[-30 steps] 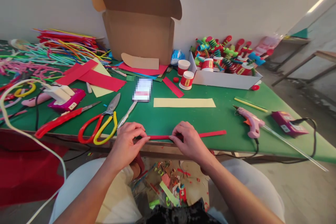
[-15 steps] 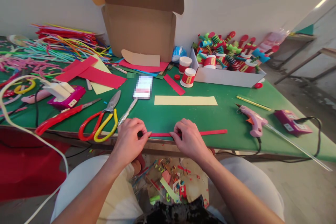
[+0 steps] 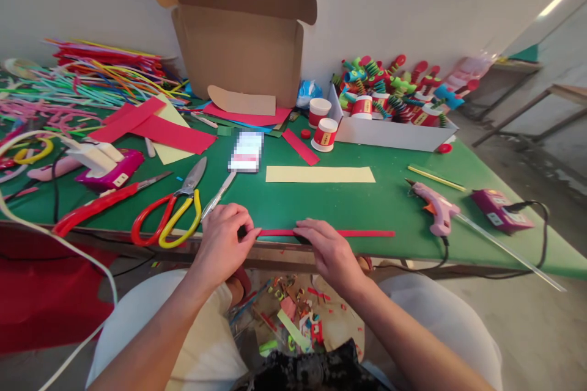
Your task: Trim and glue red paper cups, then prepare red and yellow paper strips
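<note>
Along the green table (image 3: 284, 201), the work looks partly done. At the back right, a white tray (image 3: 389, 134) holds many colourful figures (image 3: 403, 87) that appear assembled. At the front edge, the person's left hand (image 3: 227, 232) pinches one part of a red strip between thumb and forefinger; the right hand (image 3: 330, 250) lays its straightened fingers over the middle, though whether they grip or press cannot be told. The pink glue gun (image 3: 438, 208) lies apart, in neither hand. The cream strip (image 3: 321, 175) lies flat and untouched. The narrow red strip (image 3: 367, 233) runs along the edge, its right end free, seemingly not yet joined to anything. Two cups (image 3: 324, 133) stand outside the tray.
</note>
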A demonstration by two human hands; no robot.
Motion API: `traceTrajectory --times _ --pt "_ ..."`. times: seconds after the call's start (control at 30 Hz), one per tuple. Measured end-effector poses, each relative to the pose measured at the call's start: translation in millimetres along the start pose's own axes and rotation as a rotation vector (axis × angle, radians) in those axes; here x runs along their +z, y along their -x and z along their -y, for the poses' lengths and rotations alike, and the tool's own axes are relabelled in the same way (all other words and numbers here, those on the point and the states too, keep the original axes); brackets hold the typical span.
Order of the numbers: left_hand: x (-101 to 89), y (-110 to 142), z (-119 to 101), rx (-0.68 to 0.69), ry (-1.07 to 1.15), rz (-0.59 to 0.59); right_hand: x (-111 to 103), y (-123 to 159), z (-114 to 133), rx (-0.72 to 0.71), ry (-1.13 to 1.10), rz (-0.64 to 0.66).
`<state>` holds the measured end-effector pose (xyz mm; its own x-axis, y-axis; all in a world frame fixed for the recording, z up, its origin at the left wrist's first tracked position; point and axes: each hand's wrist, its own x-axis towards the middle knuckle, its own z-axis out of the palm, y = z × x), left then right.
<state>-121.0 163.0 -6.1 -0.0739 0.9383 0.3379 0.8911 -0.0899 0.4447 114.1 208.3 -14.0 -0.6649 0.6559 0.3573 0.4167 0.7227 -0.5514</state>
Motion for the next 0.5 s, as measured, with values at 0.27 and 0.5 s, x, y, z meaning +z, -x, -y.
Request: traceTrajectory --times 0.27,0.5 --pt "-3.8 1 -5 0.02 -0.138 -0.042 5 4 19 -0.004 0.24 0.22" --pt "20.0 33 -48 0.507 -0.239 -0.134 8 8 22 0.042 0.215 0.251"
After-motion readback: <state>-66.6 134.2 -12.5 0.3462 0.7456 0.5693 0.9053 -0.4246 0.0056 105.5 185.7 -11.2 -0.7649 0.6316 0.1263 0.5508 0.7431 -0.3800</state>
